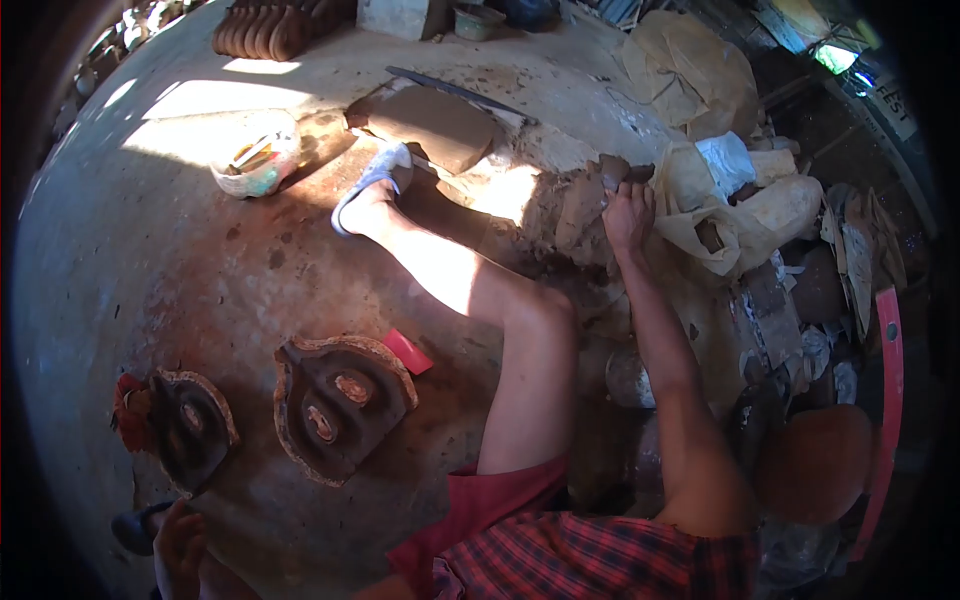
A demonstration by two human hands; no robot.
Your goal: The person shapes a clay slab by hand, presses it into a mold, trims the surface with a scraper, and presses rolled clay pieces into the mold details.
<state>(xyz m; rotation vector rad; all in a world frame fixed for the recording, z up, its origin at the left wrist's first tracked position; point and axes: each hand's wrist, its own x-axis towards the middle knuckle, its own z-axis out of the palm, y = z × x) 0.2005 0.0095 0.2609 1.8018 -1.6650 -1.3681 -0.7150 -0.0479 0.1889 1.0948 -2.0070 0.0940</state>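
My right hand reaches far out to a rough mound of wet brown clay. Its fingers are closed on a lump of clay at the top of the mound. Down at the lower left is my left hand, in shadow, its fingers loosely bent and apart with nothing seen in them. Close beside it lies a dark rounded object, too dim to name. Two dark mould pieces with clay-crusted rims, a larger one and a smaller one, lie on the floor.
A red flat piece touches the larger mould. Beyond my sandalled foot are a clay slab, a dark bar and a white tub. Crumpled sacks crowd the right. Curved brown pieces stand at the back.
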